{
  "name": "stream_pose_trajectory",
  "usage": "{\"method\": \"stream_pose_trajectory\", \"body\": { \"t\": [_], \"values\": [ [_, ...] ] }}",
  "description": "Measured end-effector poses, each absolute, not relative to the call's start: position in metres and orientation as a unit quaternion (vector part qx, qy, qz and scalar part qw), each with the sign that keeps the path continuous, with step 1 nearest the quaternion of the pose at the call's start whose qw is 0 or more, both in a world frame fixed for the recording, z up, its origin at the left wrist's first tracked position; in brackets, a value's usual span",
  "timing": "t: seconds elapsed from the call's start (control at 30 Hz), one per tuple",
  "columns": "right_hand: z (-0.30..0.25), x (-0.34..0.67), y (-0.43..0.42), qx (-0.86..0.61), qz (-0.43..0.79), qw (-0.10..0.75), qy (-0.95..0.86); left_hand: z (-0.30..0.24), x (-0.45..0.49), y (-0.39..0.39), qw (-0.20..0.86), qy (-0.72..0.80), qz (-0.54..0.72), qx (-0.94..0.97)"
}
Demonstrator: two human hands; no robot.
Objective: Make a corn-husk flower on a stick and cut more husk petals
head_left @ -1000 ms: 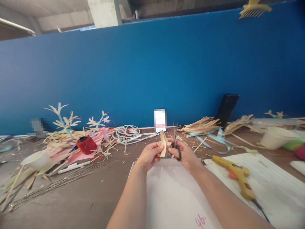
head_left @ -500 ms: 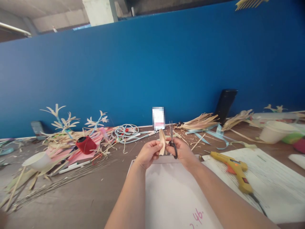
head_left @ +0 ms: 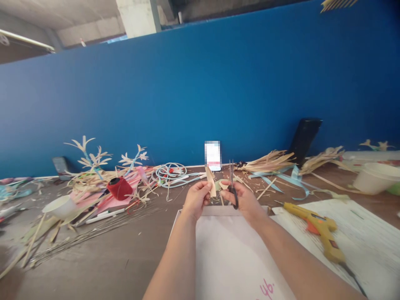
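Note:
My left hand (head_left: 197,197) pinches a pale, flat strip of dried leaf or husk (head_left: 211,182) between thumb and fingers; the strip points up and away from me. Closed around dark-handled scissors (head_left: 232,185), my right hand (head_left: 245,199) is a short way to the right of it. The scissor blades point upward, apart from the strip. Near the right fingertips is a curled pale piece (head_left: 224,183); I cannot tell whether they hold it. Both hands are above the far edge of a white box lid or tray (head_left: 231,246) with pink handwriting.
On the right, a yellow glue gun (head_left: 318,227) lies on printed paper (head_left: 365,233). Dried husk bundles (head_left: 270,160) and blue ribbon (head_left: 295,179) lie behind. At left are a red thread spool (head_left: 119,188), a white cup (head_left: 61,207), wires (head_left: 90,233) and husk flowers (head_left: 100,158). A blue partition (head_left: 187,96) stands behind.
My hands have moved apart: the scissors are now farther right of the strip, which tilts more to the left. The whole view has shifted slightly.

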State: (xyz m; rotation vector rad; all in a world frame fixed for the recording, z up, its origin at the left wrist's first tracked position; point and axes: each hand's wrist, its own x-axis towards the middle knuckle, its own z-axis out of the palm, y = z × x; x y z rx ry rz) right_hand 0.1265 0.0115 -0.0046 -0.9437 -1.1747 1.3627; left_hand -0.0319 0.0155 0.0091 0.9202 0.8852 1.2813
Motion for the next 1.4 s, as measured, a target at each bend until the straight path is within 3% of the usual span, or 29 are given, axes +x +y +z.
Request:
{"method": "stream_pose_trajectory", "body": {
  "t": [0.17,0.53,0.73,1.0,1.4],
  "values": [
    [-0.011,0.128,0.015,-0.403,0.538,0.564,-0.48,0.007,-0.03,0.017,0.597,0.42,0.543,0.415],
    [0.005,0.121,0.004,-0.434,0.54,0.508,-0.512,0.005,-0.027,0.019,0.568,0.43,0.571,0.408],
    [0.013,0.122,-0.004,-0.434,0.593,0.374,-0.566,0.003,-0.037,0.026,0.495,0.444,0.641,0.382],
    [0.014,0.12,-0.009,-0.434,0.592,0.288,-0.615,0.004,-0.046,0.028,0.449,0.421,0.698,0.365],
    [0.008,0.115,-0.008,-0.438,0.558,0.329,-0.624,0.006,-0.034,0.027,0.416,0.446,0.696,0.379]
  ]
}}
